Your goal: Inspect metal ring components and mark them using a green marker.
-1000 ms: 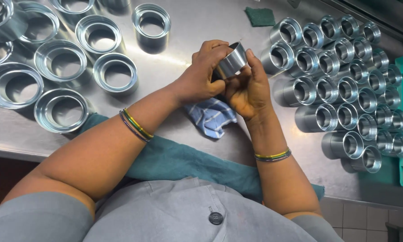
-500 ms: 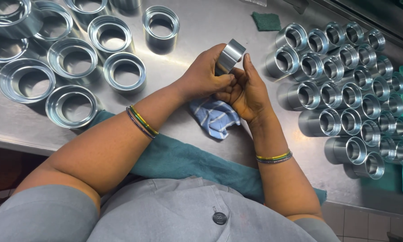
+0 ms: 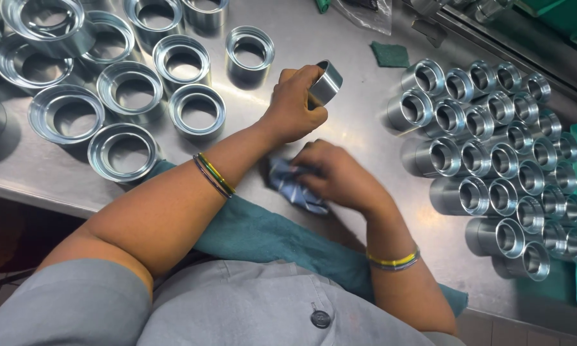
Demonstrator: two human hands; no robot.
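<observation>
Holding a short metal sleeve (image 3: 326, 82) up off the surface (image 3: 340, 38), my left hand (image 3: 295, 102) is closed around it, fingers wrapped over its near side so that only its far end and shiny wall stick out past my knuckles, tilted toward the right. The sleeve sits at the top of that hand, above my other hand and between the two groups of parts.

My right hand (image 3: 336, 176) lies lower, pressed down on a crumpled blue cloth (image 3: 292, 186) on the surface; the fingers curl into the cloth and grip it. The cloth shows just left of and under that hand, close below my left wrist.

To the left of the sleeve stand wide metal rings (image 3: 128, 96), open ends up, set in loose rows. To the right lie many smaller cylinders (image 3: 493, 154) on their sides, packed touching one another, bores facing me. A small green pad (image 3: 390, 54) rests on the surface beyond them, and a teal towel (image 3: 269, 234) hangs over the near edge under my forearms. Both wrists wear striped bangles (image 3: 213, 174).
</observation>
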